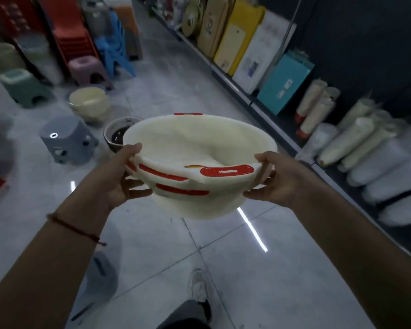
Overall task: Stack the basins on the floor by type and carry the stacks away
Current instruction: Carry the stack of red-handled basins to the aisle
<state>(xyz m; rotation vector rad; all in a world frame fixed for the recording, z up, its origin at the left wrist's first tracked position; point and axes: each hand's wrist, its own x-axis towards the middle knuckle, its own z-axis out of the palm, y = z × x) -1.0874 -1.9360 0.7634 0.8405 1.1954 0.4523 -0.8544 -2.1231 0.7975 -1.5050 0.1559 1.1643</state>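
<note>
I hold a stack of cream basins with red handle strips [195, 143] at waist height over the tiled floor. My left hand [126, 176] grips the stack's left rim, thumb on top. On the right rim, my right hand [273, 179] grips the same way. Several rims show nested in the stack, slightly askew. On the floor behind stands a dark basin [116, 136], partly hidden by the stack. Farther back left sits a stack of pale yellow basins [89, 103].
A grey stool [68, 141] stands left of the dark basin, with green [24, 87], purple [89, 67] and blue stools [114, 43] behind. A low shelf [254, 100] with boxes and rolls runs along the right. My shoe [198, 284] is below.
</note>
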